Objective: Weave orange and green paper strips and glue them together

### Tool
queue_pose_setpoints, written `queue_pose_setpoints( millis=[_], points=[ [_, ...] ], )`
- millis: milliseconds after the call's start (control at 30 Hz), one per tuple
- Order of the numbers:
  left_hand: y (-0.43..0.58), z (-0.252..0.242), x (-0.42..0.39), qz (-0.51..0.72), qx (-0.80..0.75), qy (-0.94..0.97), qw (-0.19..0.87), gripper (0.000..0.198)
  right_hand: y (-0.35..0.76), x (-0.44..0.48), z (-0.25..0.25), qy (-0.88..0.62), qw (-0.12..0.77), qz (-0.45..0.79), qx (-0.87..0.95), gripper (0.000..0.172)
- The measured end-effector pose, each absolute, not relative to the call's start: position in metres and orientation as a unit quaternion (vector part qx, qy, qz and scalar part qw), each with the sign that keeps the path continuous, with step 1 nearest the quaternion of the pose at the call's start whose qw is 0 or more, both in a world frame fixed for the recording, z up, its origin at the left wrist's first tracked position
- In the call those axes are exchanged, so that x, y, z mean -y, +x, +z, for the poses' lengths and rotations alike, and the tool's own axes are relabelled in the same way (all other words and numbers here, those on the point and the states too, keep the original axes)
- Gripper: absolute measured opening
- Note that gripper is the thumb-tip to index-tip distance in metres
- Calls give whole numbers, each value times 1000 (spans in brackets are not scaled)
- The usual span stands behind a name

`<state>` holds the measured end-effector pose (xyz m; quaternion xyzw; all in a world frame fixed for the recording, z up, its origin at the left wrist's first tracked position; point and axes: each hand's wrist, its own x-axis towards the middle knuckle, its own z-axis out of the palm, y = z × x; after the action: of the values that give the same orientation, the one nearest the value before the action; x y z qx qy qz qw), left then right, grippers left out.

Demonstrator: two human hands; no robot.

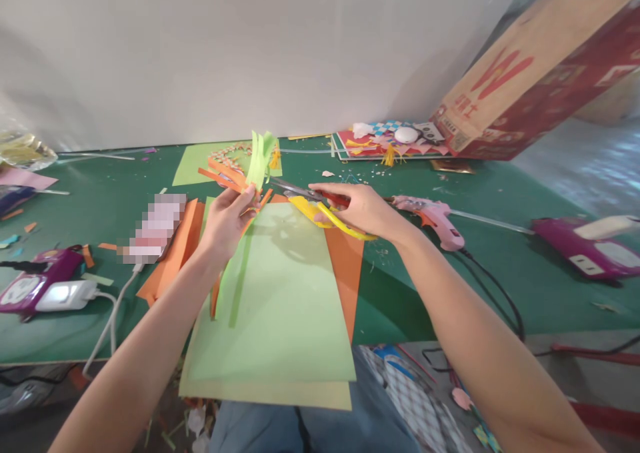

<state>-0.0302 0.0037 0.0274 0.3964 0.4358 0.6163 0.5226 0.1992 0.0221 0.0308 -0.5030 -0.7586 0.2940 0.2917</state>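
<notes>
With the scissors as the clock's centre, pale green sheets (285, 333) lie nearest, at six o'clock, partly overlapping an orange sheet (345, 273) that shows towards five. The left hand (227, 220), at nine o'clock, pinches a bunch between thumb and fingers: green strips (258, 163) rise upright from it, and orange strips (227, 175) jut towards ten. The right hand (367, 206), at three, is curled round the handles of the scissors (301, 191), whose tips point at the bunch (whether the blades touch it, or stand parted, cannot be told).

The step in hand looks like trimming or snipping the strips. A clean cut, in all likelihood, calls for a firm left pinch, ends held even, fingertips kept behind the blades.

Just past the right hand, at three, lies a pink glue gun (435, 220); a phone (157, 230) lies near nine. Farther off, a braided ring (230, 152) rests on a green sheet (187, 166) towards ten.
</notes>
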Motion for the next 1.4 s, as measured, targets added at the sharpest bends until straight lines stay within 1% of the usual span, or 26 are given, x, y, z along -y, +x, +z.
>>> queue_pose_setpoints(
  millis=[233, 333, 533, 767, 1000, 1100, 1267, 1400],
  points=[
    [-32, 26, -5, 597, -455, 401, 525, 19, 201, -21, 34, -510, 276, 297, 759, 64],
    [-33, 23, -7, 603, -442, 409, 523, 17, 202, -22, 32, -511, 267, 304, 758, 67],
    [-33, 21, -6, 603, -418, 452, 507, 21, 201, -21, 34, -516, 265, 316, 751, 67],
    [-31, 23, -5, 607, -420, 477, 476, 24, 205, -21, 33, -479, 264, 364, 754, 63],
    [-31, 24, -3, 613, -430, 476, 461, 20, 209, -22, 33, -441, 235, 425, 755, 59],
    [-31, 24, -3, 609, -422, 487, 462, 22, 210, -21, 35, -438, 212, 437, 756, 59],
    [-30, 24, -2, 604, -400, 509, 465, 28, 212, -21, 38, -442, 187, 415, 773, 60],
    [-28, 28, 0, 604, -414, 491, 472, 31, 213, -22, 37, -452, 194, 380, 783, 62]
  ],
)
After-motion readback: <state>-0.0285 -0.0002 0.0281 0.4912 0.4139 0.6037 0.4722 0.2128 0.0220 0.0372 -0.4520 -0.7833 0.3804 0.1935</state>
